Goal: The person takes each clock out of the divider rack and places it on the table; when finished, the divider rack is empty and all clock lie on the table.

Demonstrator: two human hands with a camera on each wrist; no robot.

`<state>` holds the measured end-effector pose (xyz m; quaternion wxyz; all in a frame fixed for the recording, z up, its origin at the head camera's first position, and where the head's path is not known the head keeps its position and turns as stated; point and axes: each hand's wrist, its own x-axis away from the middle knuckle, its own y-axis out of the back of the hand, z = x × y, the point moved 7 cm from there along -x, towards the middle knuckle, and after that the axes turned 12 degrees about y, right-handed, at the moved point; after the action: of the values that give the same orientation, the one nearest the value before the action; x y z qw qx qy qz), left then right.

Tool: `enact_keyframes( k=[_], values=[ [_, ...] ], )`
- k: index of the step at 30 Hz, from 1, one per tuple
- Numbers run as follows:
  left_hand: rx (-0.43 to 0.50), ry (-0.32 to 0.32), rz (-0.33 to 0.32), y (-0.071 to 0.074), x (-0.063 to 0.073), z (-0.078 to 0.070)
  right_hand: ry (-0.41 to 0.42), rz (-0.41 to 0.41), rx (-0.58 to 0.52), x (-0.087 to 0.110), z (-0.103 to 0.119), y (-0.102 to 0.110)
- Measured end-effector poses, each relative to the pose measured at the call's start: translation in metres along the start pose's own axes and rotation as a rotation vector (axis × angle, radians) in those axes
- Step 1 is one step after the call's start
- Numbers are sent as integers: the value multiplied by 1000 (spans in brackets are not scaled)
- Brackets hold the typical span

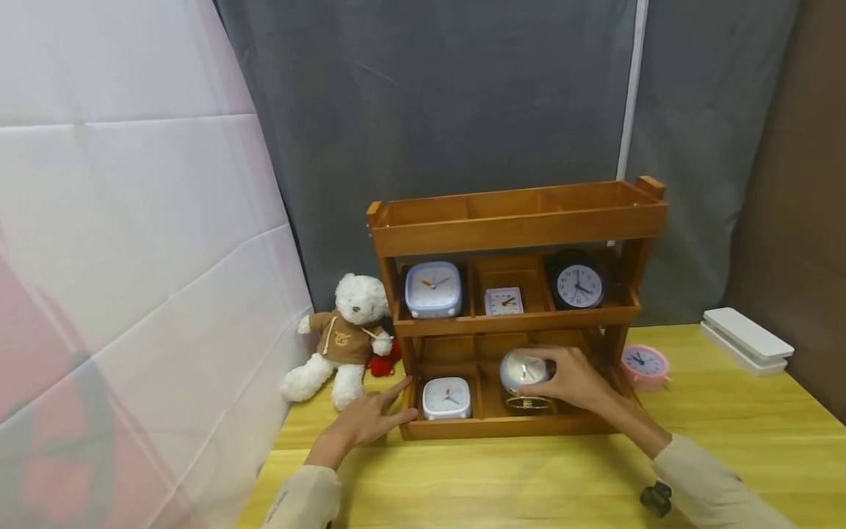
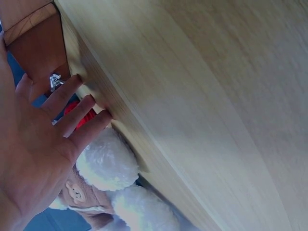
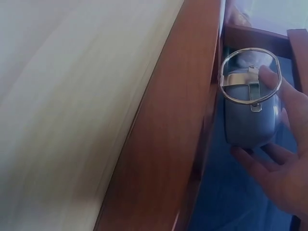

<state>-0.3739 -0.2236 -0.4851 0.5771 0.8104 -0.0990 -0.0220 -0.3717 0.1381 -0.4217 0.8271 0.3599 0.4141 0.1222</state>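
Observation:
My right hand [image 1: 573, 376] grips a rounded alarm clock [image 1: 522, 369] between thumb and fingers, at the middle of the bottom tier of a wooden shelf [image 1: 522, 229]. A gold ring stand shows at the clock's foot; in the right wrist view the clock [image 3: 250, 122] has a grey-blue body beside the shelf's front board [image 3: 168, 115]. With fingers spread, my left hand [image 1: 366, 420] rests against the shelf's lower left corner. A white square clock [image 1: 446, 398] sits in the bottom left compartment, near the left fingertips.
The middle tier holds a blue-rimmed clock [image 1: 432, 289], a small white clock [image 1: 504, 301] and a black round clock [image 1: 578, 285]. A white teddy bear [image 1: 346, 338] sits left of the shelf. On the right lie a pink clock [image 1: 644, 365] and a white stapler-like object [image 1: 747, 339].

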Motion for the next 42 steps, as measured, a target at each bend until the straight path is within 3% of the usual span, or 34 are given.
enact_keyframes(
  k=[8, 17, 23, 29, 42],
  values=[
    [7, 3, 2, 1, 0, -1, 17, -30, 78, 21, -3, 27],
    [4, 16, 11, -1, -1, 3, 27, -45, 96, 50, -7, 61],
    [1, 23, 12, -1, 0, 3, 27, -71, 183, 70, -12, 88],
    [5, 18, 13, -1, 0, 2, -42, -84, 206, 90, -20, 111],
    [3, 8, 2, -2, -1, 2, -111, -101, 291, 133, -48, 157]
  ],
)
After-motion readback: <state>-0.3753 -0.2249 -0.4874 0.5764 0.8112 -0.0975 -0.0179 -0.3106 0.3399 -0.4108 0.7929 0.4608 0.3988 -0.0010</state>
